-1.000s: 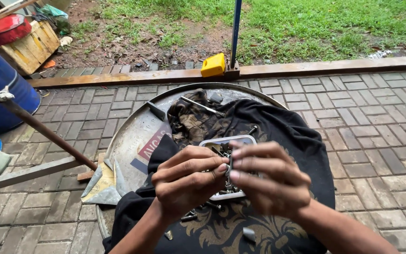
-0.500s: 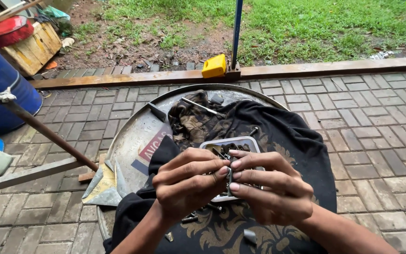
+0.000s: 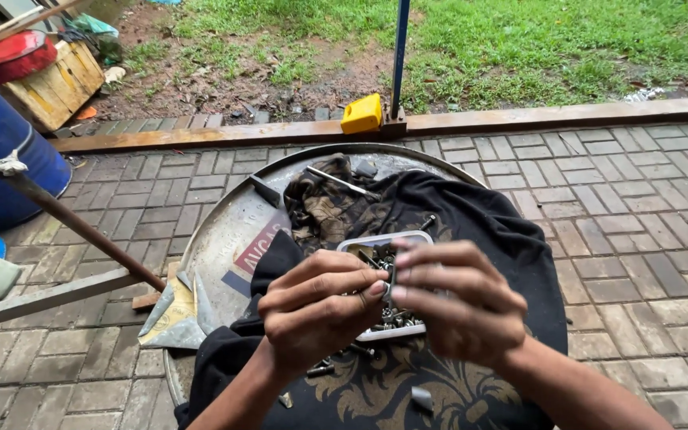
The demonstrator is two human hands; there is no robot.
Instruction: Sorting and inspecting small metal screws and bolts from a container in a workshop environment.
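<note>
Both hands' grip meets on a small metal screw (image 3: 390, 285), directly above a white rectangular plastic tray of screws (image 3: 376, 241). The tray lies on a black printed cloth (image 3: 471, 215) spread over a round metal tabletop (image 3: 224, 231). Left of the grip lies a rusty metal rod (image 3: 81, 227); beyond it, a yellow plastic block (image 3: 361, 114).

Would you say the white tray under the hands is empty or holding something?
Holding something: the white tray lies on the black cloth with metal screws piled inside, partly hidden behind both hands.
</note>
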